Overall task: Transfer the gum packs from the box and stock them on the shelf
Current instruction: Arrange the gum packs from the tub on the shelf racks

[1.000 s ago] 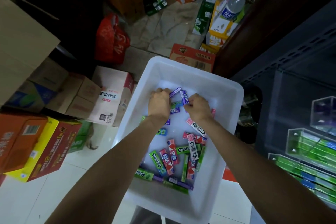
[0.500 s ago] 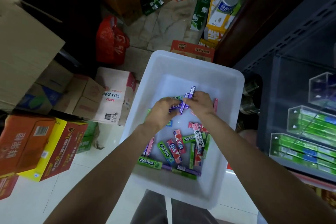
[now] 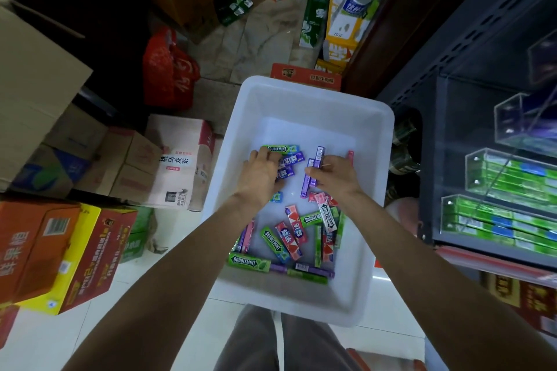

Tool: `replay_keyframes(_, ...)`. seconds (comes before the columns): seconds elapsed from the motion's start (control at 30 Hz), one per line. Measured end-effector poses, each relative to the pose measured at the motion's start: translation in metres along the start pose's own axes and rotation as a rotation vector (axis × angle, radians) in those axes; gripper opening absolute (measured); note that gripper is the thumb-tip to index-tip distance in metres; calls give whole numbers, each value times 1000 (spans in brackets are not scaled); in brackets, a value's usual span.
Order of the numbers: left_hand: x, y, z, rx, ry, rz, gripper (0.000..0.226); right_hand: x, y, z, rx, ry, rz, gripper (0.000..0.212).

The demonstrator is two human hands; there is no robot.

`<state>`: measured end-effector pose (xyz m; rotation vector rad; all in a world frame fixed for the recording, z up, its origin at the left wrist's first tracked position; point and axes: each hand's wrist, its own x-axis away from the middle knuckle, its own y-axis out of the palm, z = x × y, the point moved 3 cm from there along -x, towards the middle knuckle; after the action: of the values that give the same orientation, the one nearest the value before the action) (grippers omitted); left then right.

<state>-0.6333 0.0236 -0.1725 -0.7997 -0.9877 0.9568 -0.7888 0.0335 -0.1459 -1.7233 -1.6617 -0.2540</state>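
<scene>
Two purple gum packs (image 3: pixel 313 173) are pinched in the right hand (image 3: pixel 334 176) over the white box (image 3: pixel 301 99), and blue ones (image 3: pixel 289 164) are gathered under the curled left hand (image 3: pixel 259 173), so that like colours are kept together for the shelf (image 3: pixel 497 189).

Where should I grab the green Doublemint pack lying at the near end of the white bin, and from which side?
Take the green Doublemint pack across its narrow width at mid-length, coming straight down from above. It lies flat and face up on the floor of the white bin, with its long edges mostly free. Its right end meets a purple pack, so probably avoid an end-on pinch there.
</scene>
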Motion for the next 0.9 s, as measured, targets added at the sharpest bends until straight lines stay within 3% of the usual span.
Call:
replay_keyframes(0.13, 11, -24, 2, 586, -65, 156, 38, 14, -1, -14, -142, 5, -2, 24)
replay_keyframes(0.23, 29, -50, 9, 1068, -167, 41, 25, 37, -1, -35, -326, -1, -46, 17)
replay_keyframes(0.3, 42, -66, 19, 1220, -146, -97, 22, 51, -2, -49, -380, -38, -70, 7)
replay_keyframes(0.43, 64, -93, 32, 1251, -37, -200, 18, 85, -12, -73, -428, -117, -54, 13)
replay_keyframes(0.53, 74, -112, 44, 1161, 57, -168, 10, 108, -24, -86, -426, -165, -17, 6)
replay_keyframes(0.67, 85, -131, 67, 1111, 155, -137, 14, 134, -44, -98, -450, -219, 20, 10)
replay_keyframes(0.9, 96, -153, 135, 1020, 211, -136, 17, 169, -108, -90, -451, -263, 64, 6)
